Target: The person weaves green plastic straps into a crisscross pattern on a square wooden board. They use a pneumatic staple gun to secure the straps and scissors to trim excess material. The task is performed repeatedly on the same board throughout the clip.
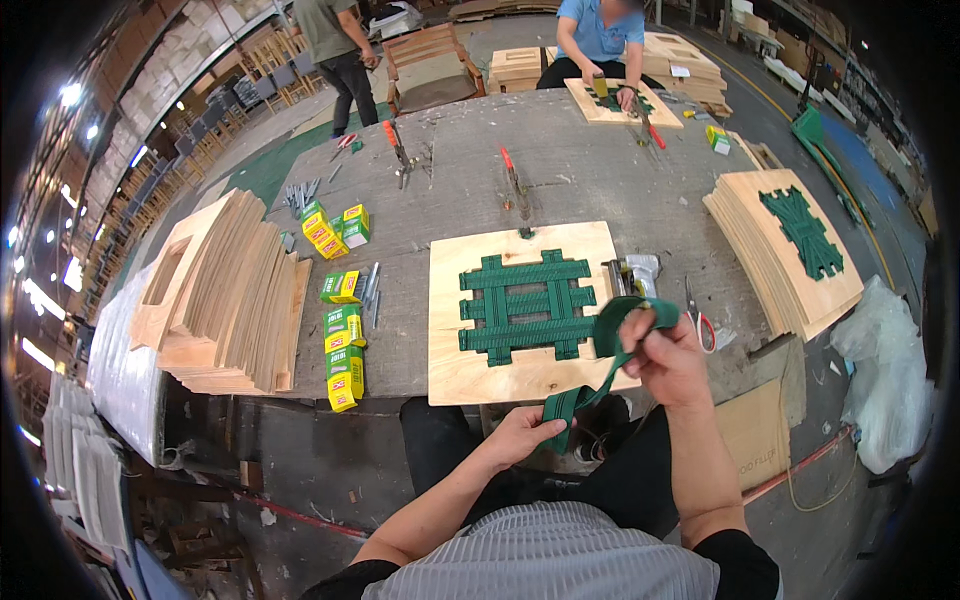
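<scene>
My right hand (668,362) is closed on a coil of dark green webbing strap (612,325), just past the right edge of a square plywood panel (447,380). From the coil the strap hangs down to my left hand (522,437), which pinches its lower stretch below the panel's near edge. On the panel, several green straps cross in a lattice (525,333) over an opening. A nail or staple gun (642,270), partly hidden, lies by the panel's right side. Near my right hand are scissors (706,332) with red and white handles.
Cut plywood frames form a tall stack (235,320) at the left. Green and yellow boxes (343,345) and metal staple strips (372,295) lie beside it. A red-handled clamp (510,175) stands beyond the panel. Strapped panels (745,235) are stacked right; a co-worker (603,40) works opposite.
</scene>
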Tool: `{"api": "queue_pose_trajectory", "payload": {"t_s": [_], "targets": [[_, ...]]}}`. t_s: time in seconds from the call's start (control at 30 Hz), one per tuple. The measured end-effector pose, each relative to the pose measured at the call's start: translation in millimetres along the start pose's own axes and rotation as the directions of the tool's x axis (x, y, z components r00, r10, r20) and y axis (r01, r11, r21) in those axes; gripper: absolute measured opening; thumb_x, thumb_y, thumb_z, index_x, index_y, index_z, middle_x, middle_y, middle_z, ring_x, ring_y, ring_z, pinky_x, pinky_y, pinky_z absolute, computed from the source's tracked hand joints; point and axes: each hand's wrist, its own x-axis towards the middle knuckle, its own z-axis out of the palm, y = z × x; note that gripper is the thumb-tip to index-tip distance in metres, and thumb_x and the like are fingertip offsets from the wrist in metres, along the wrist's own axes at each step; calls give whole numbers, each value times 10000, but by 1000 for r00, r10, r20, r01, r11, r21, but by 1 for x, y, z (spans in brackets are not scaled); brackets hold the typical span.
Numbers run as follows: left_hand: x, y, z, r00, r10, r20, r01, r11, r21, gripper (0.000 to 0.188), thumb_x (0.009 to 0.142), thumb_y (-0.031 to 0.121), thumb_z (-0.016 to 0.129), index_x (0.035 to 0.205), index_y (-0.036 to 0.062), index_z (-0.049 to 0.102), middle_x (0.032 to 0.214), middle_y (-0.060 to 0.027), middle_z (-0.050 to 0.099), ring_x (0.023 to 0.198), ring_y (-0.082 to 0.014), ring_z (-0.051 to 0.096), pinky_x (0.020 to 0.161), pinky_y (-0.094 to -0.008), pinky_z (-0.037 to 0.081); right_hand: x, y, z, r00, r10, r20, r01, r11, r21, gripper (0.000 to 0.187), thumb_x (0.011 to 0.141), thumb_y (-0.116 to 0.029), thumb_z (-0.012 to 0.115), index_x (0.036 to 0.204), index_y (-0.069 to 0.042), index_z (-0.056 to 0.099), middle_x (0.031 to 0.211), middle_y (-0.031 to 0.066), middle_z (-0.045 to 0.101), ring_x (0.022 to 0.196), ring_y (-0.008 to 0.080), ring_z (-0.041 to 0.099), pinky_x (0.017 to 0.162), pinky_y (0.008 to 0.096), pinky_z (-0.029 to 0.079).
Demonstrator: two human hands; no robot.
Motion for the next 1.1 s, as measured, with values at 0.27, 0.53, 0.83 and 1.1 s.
{"api": "queue_pose_trajectory", "payload": {"t_s": [0.27, 0.53, 0.83, 1.1], "targets": [[-5, 82, -33, 970, 242, -30, -216, 796, -566, 216, 1076, 210, 570, 1225, 69, 636, 863, -75, 717, 844, -246, 712, 917, -450, 572, -27, 2, -110, 813, 130, -568, -138, 990, 29, 273, 1040, -295, 607, 1128, -37, 624, 953, 80, 701, 731, 226, 705, 656, 316, 552], [-3, 22, 16, 996, 79, 33, -80, 996, 33, 240, 1084, 176, 568, 1164, -27, 668, 978, -62, 755, 915, -127, 684, 853, -297, 548, -37, 95, -4, 839, 502, -208, -374, 811, 449, 427, 1074, -374, 566, 1294, -10, 597, 1155, 144, 705, 928, 265, 725, 821, 396, 584], [-33, -19, -1, 973, 185, 138, -226, 892, 392, 403, 1045, 281, 627, 1344, 11, 650, 1161, -73, 739, 1028, -125, 636, 900, -349, 520, -18, 64, -1, 883, 447, -139, -454, 891, -15, 316, 1070, -258, 590, 1176, 33, 654, 1004, 150, 723, 838, 242, 722, 791, 380, 588], [-4, 55, -29, 995, 3, 100, 59, 786, -616, 520, 1099, 431, 455, 1461, 59, 484, 1331, -191, 662, 1180, -321, 667, 1007, -460, 552, -82, 130, 25, 639, 757, 140, -695, 645, -316, 357, 1080, -277, 585, 1203, 43, 686, 1028, 124, 734, 860, 183, 724, 800, 316, 583]]}}
